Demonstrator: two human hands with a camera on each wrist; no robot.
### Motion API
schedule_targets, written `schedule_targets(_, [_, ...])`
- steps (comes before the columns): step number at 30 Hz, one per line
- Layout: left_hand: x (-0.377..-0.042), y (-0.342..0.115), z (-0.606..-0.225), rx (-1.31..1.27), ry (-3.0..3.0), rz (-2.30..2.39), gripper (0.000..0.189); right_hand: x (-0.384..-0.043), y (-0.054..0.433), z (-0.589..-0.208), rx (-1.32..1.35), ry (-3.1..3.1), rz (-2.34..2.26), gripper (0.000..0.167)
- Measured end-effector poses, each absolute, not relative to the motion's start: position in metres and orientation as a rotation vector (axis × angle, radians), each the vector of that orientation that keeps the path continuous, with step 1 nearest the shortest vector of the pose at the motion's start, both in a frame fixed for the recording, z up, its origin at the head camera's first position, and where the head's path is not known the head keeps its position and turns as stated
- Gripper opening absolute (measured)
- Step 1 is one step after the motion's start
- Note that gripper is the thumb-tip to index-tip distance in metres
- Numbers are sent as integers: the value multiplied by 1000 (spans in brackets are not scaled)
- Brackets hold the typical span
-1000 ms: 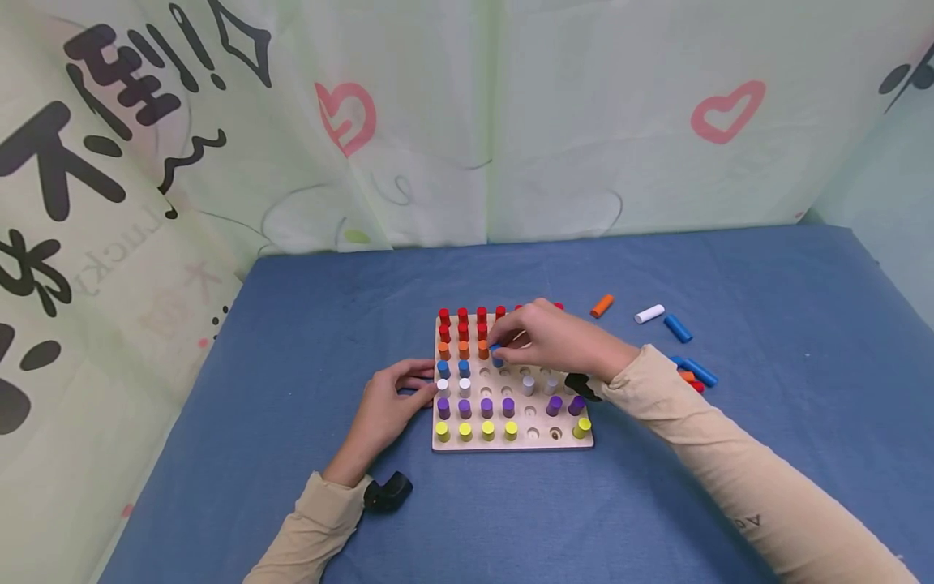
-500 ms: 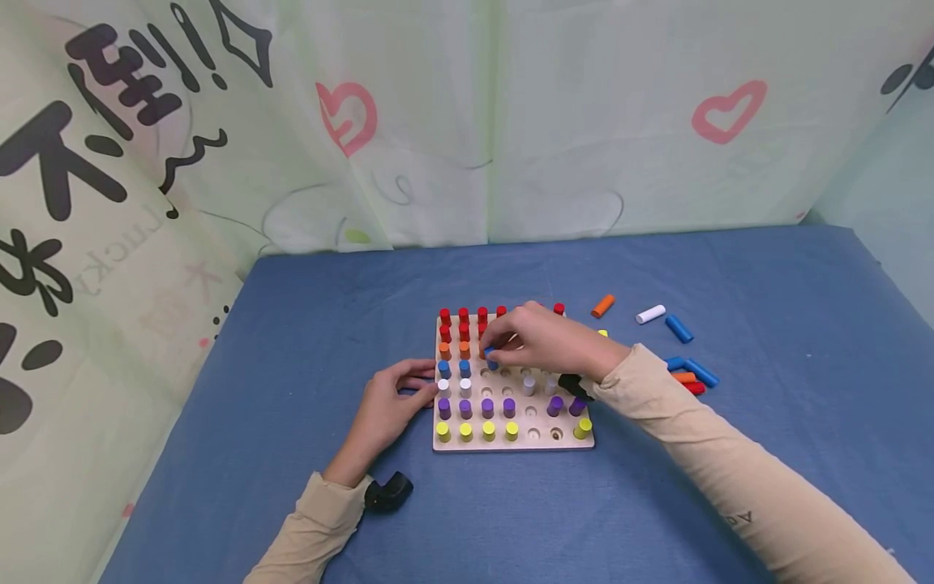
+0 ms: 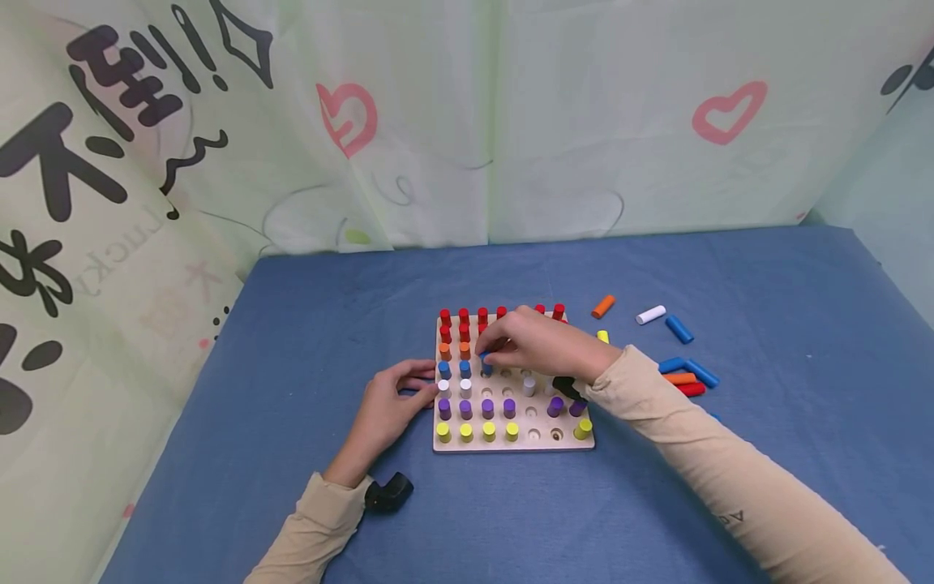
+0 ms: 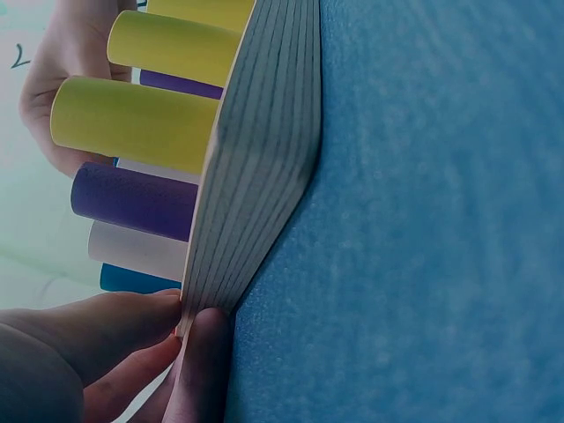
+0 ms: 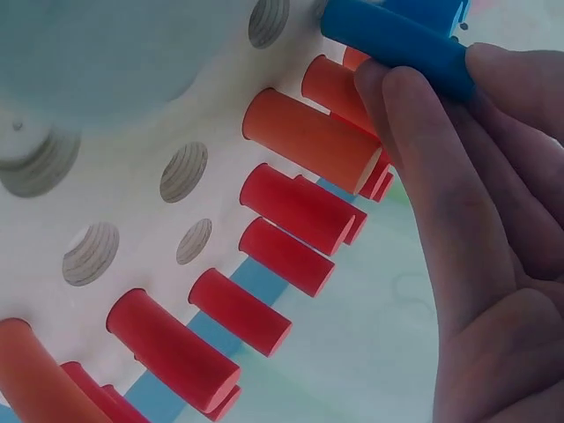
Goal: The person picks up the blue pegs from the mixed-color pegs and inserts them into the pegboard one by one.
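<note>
A wooden pegboard lies on the blue cloth, with coloured pegs standing in rows. My right hand pinches a blue peg between thumb and fingertips. That peg is upright at the third place of the blue row, its lower end at the board, beside two standing blue pegs. My left hand holds the board's left edge, thumb and fingertips close together there in the left wrist view. Yellow pegs and purple pegs stand near it. The right hand hides part of the red and orange rows.
Right of the board lie loose pegs: an orange peg, a white peg, a red peg, a yellow peg and several blue pegs. A printed curtain hangs behind the table.
My right hand has moved a little left and down with the blue peg, from near the fourth place to the third in its row. The left hand stays at the board's edge.
</note>
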State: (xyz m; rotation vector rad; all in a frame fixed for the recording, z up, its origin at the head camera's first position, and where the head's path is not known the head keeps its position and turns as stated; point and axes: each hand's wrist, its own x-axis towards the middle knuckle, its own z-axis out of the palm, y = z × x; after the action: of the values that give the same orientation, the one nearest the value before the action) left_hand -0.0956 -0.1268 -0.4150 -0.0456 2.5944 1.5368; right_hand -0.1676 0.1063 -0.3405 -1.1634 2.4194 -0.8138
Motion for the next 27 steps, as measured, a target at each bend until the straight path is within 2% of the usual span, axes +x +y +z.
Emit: schedule_targets(27, [-95, -126, -413, -41, 2595, 1538, 37, -166, 98, -344, -1148, 2420, -688, 16])
